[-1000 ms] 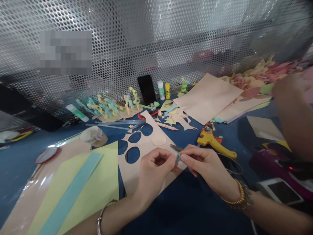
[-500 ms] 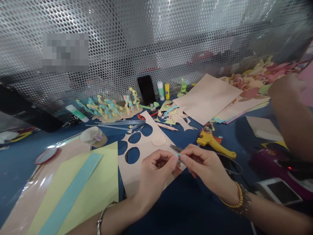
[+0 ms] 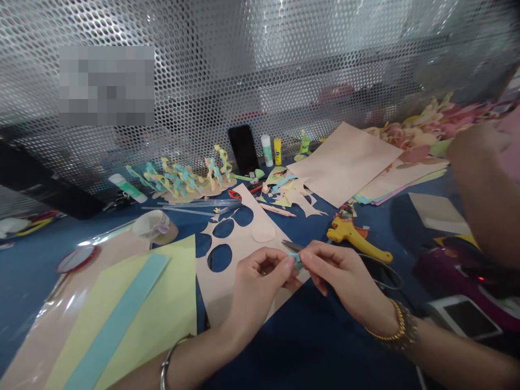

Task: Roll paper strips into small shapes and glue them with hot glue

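Observation:
Between the fingertips of both hands is a small light-blue paper piece (image 3: 297, 261). My left hand (image 3: 260, 281) pinches its left side, and my right hand (image 3: 337, 271) pinches its right side. Grey scissor blades (image 3: 291, 246) stick out beyond my right fingers; their handles are hidden. Under the hands lies a pale pink sheet (image 3: 244, 244) with round holes cut in it and a loose pale disc (image 3: 264, 232) on top. At the left, a light-blue strip (image 3: 122, 314) rests on a yellow sheet (image 3: 174, 292).
A yellow glue gun (image 3: 357, 241) lies right of my hands. Behind are paper figures (image 3: 182, 181), a black phone (image 3: 244, 149), glue sticks (image 3: 267, 150), scraps (image 3: 292, 192) and stacked sheets (image 3: 345, 162). A roll of tape (image 3: 155, 226) stands left. Another person's arm (image 3: 483, 189) reaches in at right.
My fingertips have parted slightly, and more of the light-blue piece shows between them. Both hands stay in nearly the same place.

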{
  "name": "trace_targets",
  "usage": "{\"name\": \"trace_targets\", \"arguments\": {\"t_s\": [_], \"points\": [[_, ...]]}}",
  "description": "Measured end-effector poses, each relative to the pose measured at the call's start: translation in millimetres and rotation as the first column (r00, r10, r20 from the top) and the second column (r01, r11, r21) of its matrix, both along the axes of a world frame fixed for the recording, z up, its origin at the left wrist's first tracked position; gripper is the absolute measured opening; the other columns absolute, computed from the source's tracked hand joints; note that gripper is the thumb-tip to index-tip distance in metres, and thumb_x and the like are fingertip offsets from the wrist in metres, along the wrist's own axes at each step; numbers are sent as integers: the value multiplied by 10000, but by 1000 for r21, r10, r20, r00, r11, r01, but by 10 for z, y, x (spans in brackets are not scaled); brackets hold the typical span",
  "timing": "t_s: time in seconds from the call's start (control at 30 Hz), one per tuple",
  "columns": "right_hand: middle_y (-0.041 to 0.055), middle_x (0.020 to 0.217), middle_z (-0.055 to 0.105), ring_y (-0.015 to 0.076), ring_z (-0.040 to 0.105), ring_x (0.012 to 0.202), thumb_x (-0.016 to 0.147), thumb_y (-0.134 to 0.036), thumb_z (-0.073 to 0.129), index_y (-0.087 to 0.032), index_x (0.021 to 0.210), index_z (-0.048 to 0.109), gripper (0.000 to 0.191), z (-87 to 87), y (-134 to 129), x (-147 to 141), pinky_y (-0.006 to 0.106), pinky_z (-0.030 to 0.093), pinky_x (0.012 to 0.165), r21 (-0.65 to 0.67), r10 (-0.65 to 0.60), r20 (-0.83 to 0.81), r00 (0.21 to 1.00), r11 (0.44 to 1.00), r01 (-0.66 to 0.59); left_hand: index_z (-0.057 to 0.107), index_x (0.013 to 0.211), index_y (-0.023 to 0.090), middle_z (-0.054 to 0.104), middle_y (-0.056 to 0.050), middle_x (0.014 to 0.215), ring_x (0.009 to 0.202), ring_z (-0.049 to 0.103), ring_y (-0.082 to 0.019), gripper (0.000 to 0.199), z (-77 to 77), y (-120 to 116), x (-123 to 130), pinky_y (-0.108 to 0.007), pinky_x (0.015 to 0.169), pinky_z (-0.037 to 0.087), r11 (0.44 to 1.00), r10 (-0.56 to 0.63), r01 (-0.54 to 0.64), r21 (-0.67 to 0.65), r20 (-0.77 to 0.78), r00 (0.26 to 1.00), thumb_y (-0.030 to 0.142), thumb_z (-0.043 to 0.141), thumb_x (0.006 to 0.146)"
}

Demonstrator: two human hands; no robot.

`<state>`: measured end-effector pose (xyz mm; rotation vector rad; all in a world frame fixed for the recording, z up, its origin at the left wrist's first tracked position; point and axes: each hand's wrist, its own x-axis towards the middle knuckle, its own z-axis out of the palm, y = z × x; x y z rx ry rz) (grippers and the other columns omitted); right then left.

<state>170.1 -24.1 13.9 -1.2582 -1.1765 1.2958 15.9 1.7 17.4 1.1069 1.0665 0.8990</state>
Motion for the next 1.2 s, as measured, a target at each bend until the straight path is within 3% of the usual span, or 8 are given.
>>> {"name": "trace_targets", "arguments": {"t_s": [0.33,0.47,0.7,0.9,1.03,1.2], "points": [[-61,497,441,74,398,398,868,-440,526,-174,730,572,304,-21,-5,1,207,331,406,-42,7,70,998,999,-4,657,723,153,657,12,617,532,641,-118,176,7,17,20,-230,554,560,999,-20,25,-45,102,995,303,637,814],[-61,511,448,78,407,408,886,-430,503,-176,762,577,292,13,-7,-4,211,339,419,-3,23,157,987,1000,-23,663,729,152,658,19,597,486,626,-106,134,-17,30,17,-210,522,547,1000,11,-11,-10,14,1000,277,707,753],[-37,590,489,73,422,421,877,-422,522,-168,730,599,304,25,0,3,214,335,417,34,27,154,988,999,-32,654,688,151,658,20,575,457,629,-106,137,35,19,25,-193,496,534,1000,23,-23,2,-61,998,263,694,755],[-40,586,480,69,418,426,889,-397,515,-174,734,598,284,9,-9,0,206,337,420,32,10,197,980,999,-17,666,716,157,671,13,599,471,628,-111,156,38,15,35,-215,513,549,1000,19,-18,7,-32,999,297,656,784],[-47,565,466,72,405,427,889,-389,515,-176,748,598,268,14,-9,2,206,334,420,31,-8,219,976,1000,1,672,733,157,677,10,607,524,637,-118,95,20,19,45,-215,550,558,999,41,-41,3,-42,998,247,702,726],[-24,651,513,71,438,455,877,-362,532,-177,757,624,240,10,-5,18,218,360,446,74,1,232,973,997,-18,655,698,158,678,17,618,541,645,-107,95,-6,6,34,-195,571,547,999,39,-38,20,-56,998,232,699,739]]}}
